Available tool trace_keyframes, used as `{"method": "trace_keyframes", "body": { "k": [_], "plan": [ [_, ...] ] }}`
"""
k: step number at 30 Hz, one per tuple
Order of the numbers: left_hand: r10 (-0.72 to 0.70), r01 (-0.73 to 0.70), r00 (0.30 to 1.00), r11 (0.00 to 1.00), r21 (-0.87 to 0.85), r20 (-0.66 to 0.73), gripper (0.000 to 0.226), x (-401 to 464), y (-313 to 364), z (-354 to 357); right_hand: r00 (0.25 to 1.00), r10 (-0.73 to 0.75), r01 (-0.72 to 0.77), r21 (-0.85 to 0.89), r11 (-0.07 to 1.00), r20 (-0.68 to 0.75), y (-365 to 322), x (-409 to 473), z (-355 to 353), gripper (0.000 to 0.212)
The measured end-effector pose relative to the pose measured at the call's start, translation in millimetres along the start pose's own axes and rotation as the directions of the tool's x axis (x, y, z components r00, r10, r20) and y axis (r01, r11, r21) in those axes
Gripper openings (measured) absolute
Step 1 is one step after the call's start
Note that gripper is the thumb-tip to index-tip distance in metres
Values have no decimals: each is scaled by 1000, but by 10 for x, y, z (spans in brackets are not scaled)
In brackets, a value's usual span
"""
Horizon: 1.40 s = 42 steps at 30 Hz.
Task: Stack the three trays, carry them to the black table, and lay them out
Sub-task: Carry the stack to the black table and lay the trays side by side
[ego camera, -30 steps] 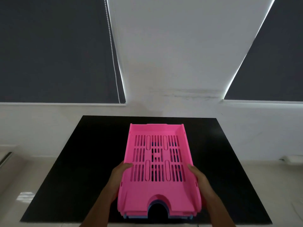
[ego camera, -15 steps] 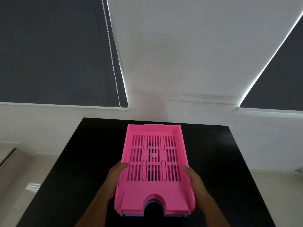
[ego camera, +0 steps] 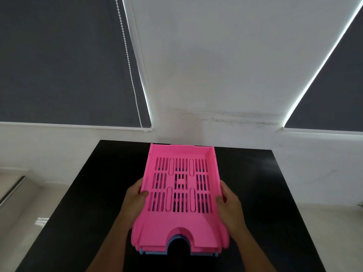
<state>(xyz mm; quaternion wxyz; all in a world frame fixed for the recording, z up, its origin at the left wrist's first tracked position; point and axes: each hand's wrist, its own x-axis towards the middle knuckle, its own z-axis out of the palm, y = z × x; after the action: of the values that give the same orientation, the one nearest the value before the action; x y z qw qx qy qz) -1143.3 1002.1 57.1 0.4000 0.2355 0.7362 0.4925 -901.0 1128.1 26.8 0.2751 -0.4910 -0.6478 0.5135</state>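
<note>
A stack of trays is over the middle of the black table (ego camera: 78, 203). The top pink tray (ego camera: 179, 222) has a slotted floor and a rounded notch in its near edge. A second pink edge shows just below it, and a blue tray (ego camera: 177, 238) peeks out at the bottom near edge. My left hand (ego camera: 135, 201) grips the stack's left side, thumb on the rim. My right hand (ego camera: 228, 203) grips the right side the same way. Whether the stack touches the table is hidden.
The table's far edge meets a white wall (ego camera: 206, 75). Dark roller blinds (ego camera: 59, 61) hang on both sides, with a bead chain (ego camera: 127, 61) on the left one. Pale floor (ego camera: 23, 209) lies left and right of the table.
The view has moved closer to the table and the tray stack sits slightly farther over it. Both hands keep the same grip on the stack's sides.
</note>
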Motion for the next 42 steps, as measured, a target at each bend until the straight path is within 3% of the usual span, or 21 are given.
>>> {"method": "trace_keyframes", "body": {
  "k": [10,18,22,25,29,35,42],
  "plan": [
    [110,-111,994,985,132,10,38,-126,401,912,994,-50,38,-134,990,-94,124,132,-1023,38],
    [144,-161,983,975,153,118,58,-179,387,2022,982,-22,-9,-161,987,-188,491,76,-2046,42],
    [135,-150,986,974,168,102,61,-183,307,2477,975,7,-41,-153,987,-221,755,126,-2350,40],
    [75,-90,994,978,188,84,55,-216,222,2719,978,10,-43,-158,987,-207,998,171,-2481,40],
    [-47,40,999,973,227,27,72,-156,-107,2918,985,22,-48,-152,987,-169,1217,189,-2522,37],
    [-199,187,980,931,313,7,84,-379,-62,3063,996,16,-36,-230,973,-86,1501,206,-2410,27],
    [-212,184,976,925,333,50,87,-260,-168,3064,995,66,-84,-258,962,-77,1630,215,-2299,23]
  ]
}}
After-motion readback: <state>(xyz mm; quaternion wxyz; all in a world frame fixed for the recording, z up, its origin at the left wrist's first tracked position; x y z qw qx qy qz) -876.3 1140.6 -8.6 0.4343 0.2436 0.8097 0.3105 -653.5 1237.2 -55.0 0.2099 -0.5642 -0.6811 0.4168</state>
